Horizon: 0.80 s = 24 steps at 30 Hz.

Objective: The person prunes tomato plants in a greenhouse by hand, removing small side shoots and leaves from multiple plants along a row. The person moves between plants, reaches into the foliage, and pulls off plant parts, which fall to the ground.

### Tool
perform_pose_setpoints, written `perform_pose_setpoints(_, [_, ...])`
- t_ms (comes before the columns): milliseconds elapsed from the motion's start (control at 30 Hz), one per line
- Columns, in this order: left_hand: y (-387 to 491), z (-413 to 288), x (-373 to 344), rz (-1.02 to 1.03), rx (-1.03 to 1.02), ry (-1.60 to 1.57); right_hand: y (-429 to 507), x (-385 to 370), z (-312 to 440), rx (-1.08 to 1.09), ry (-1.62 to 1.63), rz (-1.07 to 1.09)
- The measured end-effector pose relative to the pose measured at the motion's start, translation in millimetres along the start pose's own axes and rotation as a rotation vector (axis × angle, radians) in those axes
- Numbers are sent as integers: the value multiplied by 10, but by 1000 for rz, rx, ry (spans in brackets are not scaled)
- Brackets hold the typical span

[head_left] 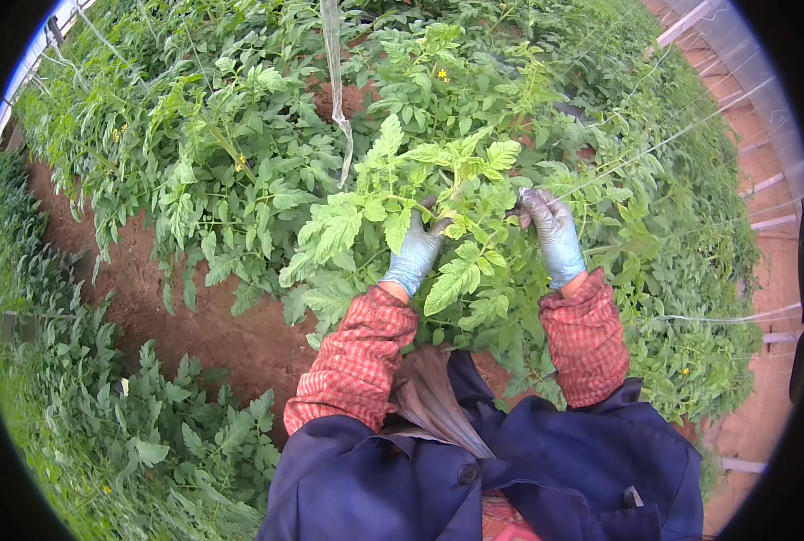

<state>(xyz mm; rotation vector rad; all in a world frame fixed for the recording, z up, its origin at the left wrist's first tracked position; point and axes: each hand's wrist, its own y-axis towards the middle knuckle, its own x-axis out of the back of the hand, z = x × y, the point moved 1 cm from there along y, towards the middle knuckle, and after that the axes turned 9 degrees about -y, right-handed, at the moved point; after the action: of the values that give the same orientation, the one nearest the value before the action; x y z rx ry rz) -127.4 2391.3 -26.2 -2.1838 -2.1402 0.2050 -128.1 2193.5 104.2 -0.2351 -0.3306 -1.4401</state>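
Note:
A leafy tomato plant (466, 182) stands in front of me, its pale green top between my hands. My left hand (416, 247), in a light blue glove with darkly stained fingers, is at a tomato stem; leaves hide part of the fingers, and its hold cannot be made out. To the right of the plant top, my right hand (547, 226), gloved alike, has its thumb and fingertips together around something small and dark that I cannot identify. A clear plastic strip (337, 101) hangs just beyond the plant top.
Dense tomato plants (239, 128) spread ahead and to both sides. Bare reddish soil (192, 318) runs between rows at the left. A thin string (672, 138) slants from the right towards my right hand. A brick wall (767, 270) and plastic sheeting (747, 40) stand at the far right.

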Motion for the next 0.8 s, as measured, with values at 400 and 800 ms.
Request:
perform_pose_setpoints(400, [-14,143,-138,243,10,-121,-13,11,432,5,1450,-31])
perform_pose_setpoints(800, [-337,117,-456,80,-257,525,282,1544,-400,-49,371,257])
